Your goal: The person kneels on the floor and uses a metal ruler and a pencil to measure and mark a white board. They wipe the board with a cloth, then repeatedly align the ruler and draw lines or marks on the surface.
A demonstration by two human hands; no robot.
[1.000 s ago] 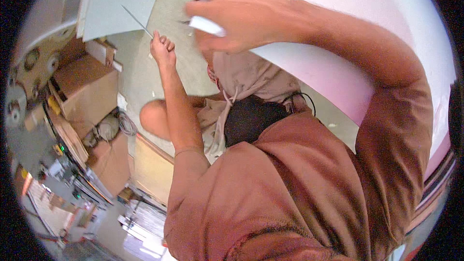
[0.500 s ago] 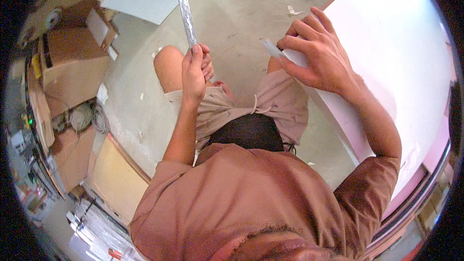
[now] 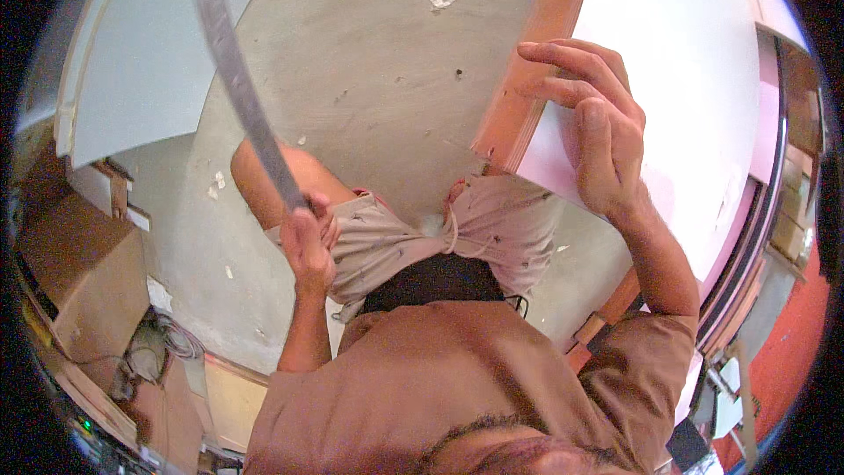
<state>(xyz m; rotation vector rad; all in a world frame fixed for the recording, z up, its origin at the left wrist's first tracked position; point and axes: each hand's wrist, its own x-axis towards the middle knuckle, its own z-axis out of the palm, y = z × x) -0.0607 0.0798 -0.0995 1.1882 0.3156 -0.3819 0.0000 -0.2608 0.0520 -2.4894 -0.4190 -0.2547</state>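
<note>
My left hand [image 3: 309,242] grips a long, flat grey metal bar [image 3: 242,88], which rises at a slant above my left knee. My right hand [image 3: 607,136] has its fingers apart and bent over the near left part of a large white panel [image 3: 694,53]; whether the fingertips touch it I cannot tell. A reddish-brown wooden strip [image 3: 536,31] runs along that panel's left edge, beside my fingertips. I see nothing held in my right hand.
A pale blue-grey board [image 3: 149,44] lies at upper left. Cardboard boxes [image 3: 97,290] and coiled cable [image 3: 180,339] are at lower left. Small scraps [image 3: 440,0] lie on the concrete floor [image 3: 369,70]. Wooden pieces and boards [image 3: 791,211] line the right side.
The metal bar now leans further left. My right hand has come lower since a second ago, and the small pale piece at its fingers is no longer visible. The view has shifted.
</note>
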